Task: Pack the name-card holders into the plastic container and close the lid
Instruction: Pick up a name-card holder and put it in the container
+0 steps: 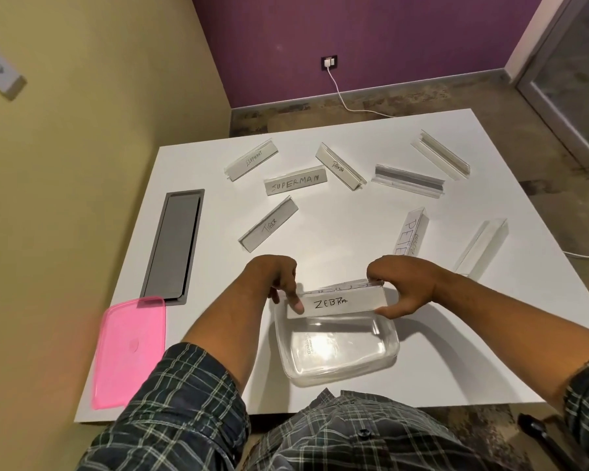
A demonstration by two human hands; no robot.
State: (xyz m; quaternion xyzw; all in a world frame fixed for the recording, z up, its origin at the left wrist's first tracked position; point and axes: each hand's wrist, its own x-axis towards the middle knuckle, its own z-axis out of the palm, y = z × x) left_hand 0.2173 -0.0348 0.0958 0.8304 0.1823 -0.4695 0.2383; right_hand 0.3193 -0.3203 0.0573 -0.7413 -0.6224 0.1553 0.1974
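Observation:
A clear plastic container (340, 368) stands open near the table's front edge. Both hands hold a name-card holder marked ZEBRA (337, 302) over the container's far rim. My left hand (279, 280) pinches its left end and my right hand (398, 287) grips its right end. The pink lid (130, 351) lies flat at the front left corner, apart from the container. Several more holders lie scattered further back: ELEPHANT (250, 160), SUPERMAN (296, 181), TIGER (268, 223), PANDA (340, 166), PETER (410, 232), and three clear ones (407, 180) (441, 154) (480, 248).
A grey cable hatch (174, 244) is set into the white table (354, 219) at the left. A yellow wall runs along the left side. A white cable (340, 93) trails on the floor behind the table.

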